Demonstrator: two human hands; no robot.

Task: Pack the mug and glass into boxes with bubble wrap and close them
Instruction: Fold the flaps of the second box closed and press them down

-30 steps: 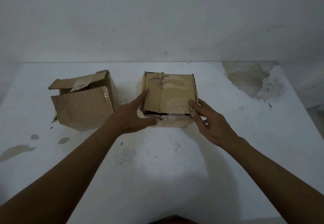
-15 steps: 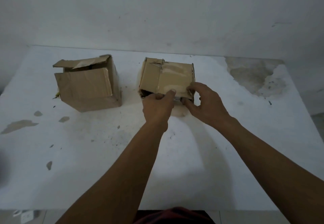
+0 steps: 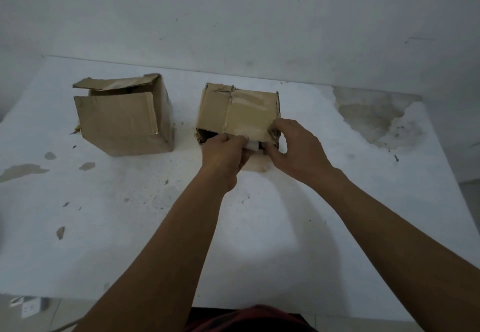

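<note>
A person's two bare forearms reached forward over a white, stained table that stood against a pale wall. Two worn cardboard boxes sat side by side near the table's far edge, a little apart from each other.

The right-hand box lay just in front of both hands. Its top was covered by taped, creased flaps, and its near side gaped open along the bottom. The left hand was at that opening, back of the hand upward, fingers curled and gripping a small white object that showed in the gap. What that object was could not be told. The right hand was at the box's near right corner, just beside the left hand. Its fingers lay over the torn front edge of the top flap and its thumb sat underneath, pinching the cardboard between them.

The left-hand box stood well clear of both hands, off to the person's left. Its flaps were loosely folded, one raised at the back and one hanging down the front, leaving a dark slot at the top.

A white power strip lay on the floor by the table's near left corner. A dark red garment showed at the bottom edge.
</note>
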